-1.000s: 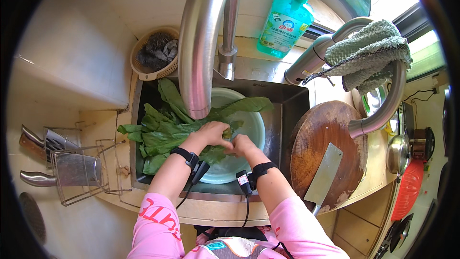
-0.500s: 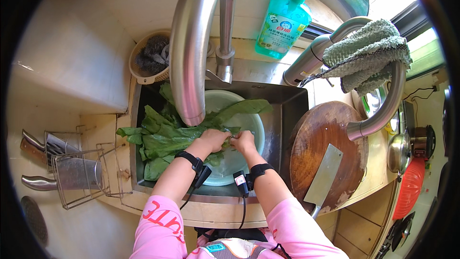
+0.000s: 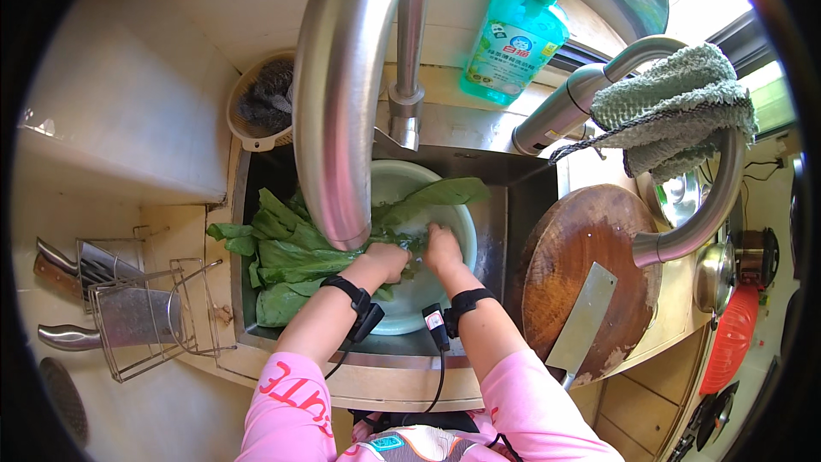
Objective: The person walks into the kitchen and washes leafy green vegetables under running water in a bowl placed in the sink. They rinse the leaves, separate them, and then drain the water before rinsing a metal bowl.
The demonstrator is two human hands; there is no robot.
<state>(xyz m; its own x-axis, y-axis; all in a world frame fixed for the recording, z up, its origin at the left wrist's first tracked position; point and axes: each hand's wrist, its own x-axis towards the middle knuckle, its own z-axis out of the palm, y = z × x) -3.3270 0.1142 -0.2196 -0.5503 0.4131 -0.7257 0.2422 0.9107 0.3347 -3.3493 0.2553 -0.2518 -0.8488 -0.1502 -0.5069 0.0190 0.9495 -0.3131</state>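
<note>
Large leafy greens point(image 3: 295, 244) fill the left part of the sink and spill over its left edge. One long leaf point(image 3: 445, 192) lies across a pale green basin point(image 3: 466, 227) standing in the sink. My left hand point(image 3: 389, 262) is closed over the greens at the basin's left side, its fingertips turned out of sight. My right hand point(image 3: 443, 248) reaches into the basin, a little apart from the left. Its fingers bend down and are mostly hidden, so its grip does not show. Wet green bits lie between the hands.
A steel faucet point(image 3: 342, 120) arches over the sink point(image 3: 513, 205). To the right, a cleaver point(image 3: 583, 321) lies on a round wooden board point(image 3: 569, 239). Behind stand a green soap bottle point(image 3: 517, 47) and a scrubber basket point(image 3: 248, 124). A towel point(image 3: 676, 111) hangs from another pipe. A knife rack point(image 3: 141, 316) is left.
My hands have moved apart, after being together at the greens. The right hand has shifted slightly right and up within the basin; the left is lower. The whole view has shifted slightly.
</note>
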